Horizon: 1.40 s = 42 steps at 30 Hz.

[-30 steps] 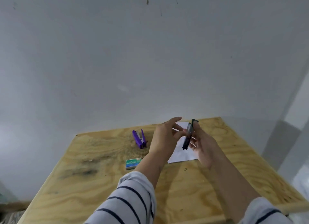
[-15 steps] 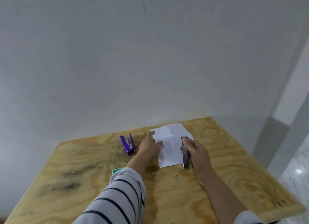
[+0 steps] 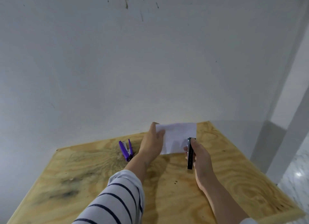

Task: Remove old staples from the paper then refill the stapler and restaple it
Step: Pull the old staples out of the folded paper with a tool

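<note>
- Two hands are at work at the far edge of the plywood table [image 3: 234, 182]: my left hand [image 3: 153, 144] holds the white paper [image 3: 177, 137] by its left edge, thumb over the top face and the other fingers behind it, and my right hand [image 3: 199, 155] is wrapped shut around a slim black stapler [image 3: 190, 154].
- That black tool lies with its long axis running near to far, its far tip at the paper's right edge near the lower right corner; I cannot tell whether the tip already has the sheet between its parts.
- So the paper lies just left of and beyond my right fingers, and the right hand is the one placed to work that corner while the left steadies the sheet.
- A purple stapler [image 3: 126, 150] lies hinged open on the table, just left of my left wrist, untouched.
- Against half a second earlier, the sheet is now lifted at its far side and turned broadside, where it lay flatter on the wood; my right hand has slid toward its right edge. A second back, the tool was upright between both hands, clear of the paper.
- My guess: I am lining up to work on the corner.
</note>
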Each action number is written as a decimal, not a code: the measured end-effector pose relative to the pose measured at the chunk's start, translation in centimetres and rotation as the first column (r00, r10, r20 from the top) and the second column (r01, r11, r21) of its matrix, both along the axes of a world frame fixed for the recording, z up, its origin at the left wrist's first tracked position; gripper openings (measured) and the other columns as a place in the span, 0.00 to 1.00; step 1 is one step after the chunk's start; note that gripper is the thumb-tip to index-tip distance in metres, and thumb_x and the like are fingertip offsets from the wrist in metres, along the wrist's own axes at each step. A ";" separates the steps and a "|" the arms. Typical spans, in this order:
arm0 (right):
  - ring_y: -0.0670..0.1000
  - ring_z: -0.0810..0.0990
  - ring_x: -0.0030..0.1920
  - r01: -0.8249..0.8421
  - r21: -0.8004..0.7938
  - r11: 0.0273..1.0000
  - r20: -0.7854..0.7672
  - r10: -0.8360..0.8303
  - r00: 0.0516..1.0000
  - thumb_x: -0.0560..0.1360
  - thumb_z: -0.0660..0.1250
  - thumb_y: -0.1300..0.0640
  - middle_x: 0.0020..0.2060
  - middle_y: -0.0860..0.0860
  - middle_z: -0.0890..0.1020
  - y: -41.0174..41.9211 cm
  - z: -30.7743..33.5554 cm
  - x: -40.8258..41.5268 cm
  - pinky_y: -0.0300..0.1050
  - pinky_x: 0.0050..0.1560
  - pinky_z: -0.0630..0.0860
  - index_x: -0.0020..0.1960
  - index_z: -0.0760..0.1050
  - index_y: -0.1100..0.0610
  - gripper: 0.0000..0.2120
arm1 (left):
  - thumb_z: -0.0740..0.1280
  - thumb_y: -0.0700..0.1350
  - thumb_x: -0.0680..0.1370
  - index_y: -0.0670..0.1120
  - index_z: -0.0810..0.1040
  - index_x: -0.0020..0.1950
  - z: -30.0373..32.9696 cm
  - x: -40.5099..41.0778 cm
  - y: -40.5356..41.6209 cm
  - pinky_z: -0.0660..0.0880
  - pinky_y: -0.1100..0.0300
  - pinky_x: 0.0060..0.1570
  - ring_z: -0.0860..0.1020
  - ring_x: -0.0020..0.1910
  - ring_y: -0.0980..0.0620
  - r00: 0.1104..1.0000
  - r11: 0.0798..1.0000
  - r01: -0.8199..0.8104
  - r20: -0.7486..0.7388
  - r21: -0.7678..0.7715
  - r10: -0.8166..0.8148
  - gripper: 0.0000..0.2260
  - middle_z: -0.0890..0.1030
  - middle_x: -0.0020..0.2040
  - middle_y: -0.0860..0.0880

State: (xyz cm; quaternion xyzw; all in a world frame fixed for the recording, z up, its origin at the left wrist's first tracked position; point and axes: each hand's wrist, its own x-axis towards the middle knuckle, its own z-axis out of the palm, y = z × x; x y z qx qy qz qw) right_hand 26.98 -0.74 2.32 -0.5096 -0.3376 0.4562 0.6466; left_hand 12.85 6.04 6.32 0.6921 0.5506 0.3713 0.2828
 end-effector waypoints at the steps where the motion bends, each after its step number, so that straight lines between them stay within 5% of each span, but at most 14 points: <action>1: 0.54 0.75 0.39 -0.016 0.016 1.000 -0.020 0.016 1.000 0.75 0.63 0.46 0.39 0.56 0.79 0.1 0.2 -0.1 0.48 0.43 0.71 0.47 0.78 0.58 0.15 | 0.56 0.47 0.82 0.46 0.66 0.56 0.4 -0.3 -0.1 0.64 0.58 0.29 0.67 0.29 0.51 0.996 1.000 -0.029 0.079 0.009 0.028 0.06 0.70 0.32 0.49; 6: 0.52 0.84 0.42 -0.144 0.070 0.987 0.034 0.142 0.989 0.77 0.64 0.54 0.46 0.56 0.83 0.0 1.5 -1.1 0.46 0.43 0.79 0.54 0.77 0.60 0.11 | 0.58 0.47 0.81 0.45 0.66 0.55 1.8 -1.9 -0.1 0.71 0.53 0.36 0.75 0.38 0.46 0.902 0.983 -0.186 0.393 -0.016 0.177 0.06 0.75 0.44 0.45; 10: 0.49 0.83 0.42 -0.269 0.048 0.962 0.069 0.265 0.962 0.74 0.67 0.55 0.50 0.54 0.84 -0.4 2.1 -2.3 0.43 0.40 0.78 0.59 0.75 0.57 0.15 | 0.58 0.47 0.81 0.46 0.65 0.55 2.0 -3.3 -0.7 0.78 0.42 0.42 0.78 0.44 0.43 0.841 0.971 -0.226 0.486 -0.082 0.237 0.06 0.77 0.47 0.45; 13: 0.46 0.83 0.44 -0.369 0.042 0.928 0.128 0.361 0.924 0.70 0.71 0.54 0.51 0.51 0.84 -0.7 2.2 -3.3 0.35 0.39 0.76 0.61 0.75 0.51 0.19 | 0.60 0.47 0.81 0.47 0.65 0.56 2.2 -4.1 -1.2 0.79 0.44 0.42 0.79 0.43 0.49 0.818 0.967 -0.240 0.520 -0.081 0.246 0.07 0.78 0.48 0.47; 19: 0.41 0.82 0.46 -0.307 0.125 0.943 0.404 0.234 0.884 0.64 0.77 0.60 0.50 0.42 0.82 -0.9 2.8 -4.7 0.30 0.44 0.76 0.59 0.73 0.43 0.28 | 0.61 0.43 0.80 0.44 0.65 0.56 3.5 -5.3 -2.2 0.77 0.56 0.33 0.78 0.38 0.52 0.769 0.976 -0.215 0.612 -0.019 0.181 0.08 0.79 0.46 0.46; 22: 0.35 0.79 0.43 -0.314 0.124 0.941 0.630 0.170 0.758 0.63 0.79 0.57 0.45 0.36 0.80 -1.2 3.6 -5.1 0.27 0.43 0.73 0.56 0.72 0.40 0.27 | 0.62 0.42 0.80 0.46 0.65 0.54 3.7 -5.6 -2.3 0.78 0.51 0.36 0.79 0.40 0.49 0.764 0.978 -0.207 0.621 -0.023 0.176 0.07 0.80 0.48 0.45; 25: 0.30 0.77 0.43 -0.343 0.106 0.933 0.692 0.178 0.700 0.61 0.79 0.53 0.45 0.36 0.80 -1.0 4.0 -5.4 0.25 0.42 0.71 0.58 0.74 0.46 0.28 | 0.63 0.42 0.80 0.46 0.65 0.52 3.6 -5.9 -2.4 0.78 0.44 0.41 0.79 0.41 0.47 0.749 0.980 -0.198 0.641 -0.024 0.167 0.07 0.80 0.48 0.44; 31: 0.38 0.82 0.43 -0.341 0.086 0.936 0.515 0.251 0.820 0.62 0.79 0.52 0.45 0.42 0.84 -0.7 4.3 -5.9 0.30 0.41 0.75 0.55 0.76 0.50 0.24 | 0.62 0.41 0.80 0.45 0.64 0.50 3.3 -6.1 -2.8 0.74 0.50 0.37 0.76 0.38 0.47 0.714 0.977 -0.212 0.684 0.008 0.149 0.06 0.78 0.44 0.44; 37: 0.39 0.80 0.34 -0.325 0.114 0.939 0.437 0.246 0.865 0.64 0.78 0.54 0.35 0.42 0.85 -0.5 4.9 -6.5 0.29 0.34 0.72 0.47 0.78 0.50 0.15 | 0.62 0.41 0.80 0.46 0.65 0.51 3.3 -5.7 -3.3 0.77 0.37 0.47 0.78 0.44 0.46 0.697 0.995 -0.092 0.712 -0.032 0.088 0.05 0.76 0.48 0.44; 40: 0.37 0.76 0.28 -0.312 0.125 0.942 0.433 0.231 0.871 0.65 0.77 0.55 0.28 0.39 0.81 -0.3 5.0 -6.3 0.27 0.29 0.68 0.45 0.77 0.52 0.12 | 0.67 0.37 0.77 0.43 0.70 0.59 3.2 -5.8 -3.4 0.81 0.46 0.47 0.82 0.48 0.45 0.664 0.995 0.040 0.747 -0.092 0.042 0.12 0.80 0.52 0.43; 42: 0.38 0.75 0.28 -0.314 0.132 0.940 0.443 0.228 0.867 0.65 0.77 0.52 0.28 0.40 0.81 -0.3 5.0 -6.1 0.28 0.29 0.67 0.47 0.78 0.54 0.14 | 0.68 0.35 0.75 0.40 0.74 0.61 2.9 -6.0 -3.6 0.81 0.57 0.42 0.83 0.45 0.48 0.739 0.990 0.098 0.674 -0.104 -0.002 0.15 0.82 0.51 0.42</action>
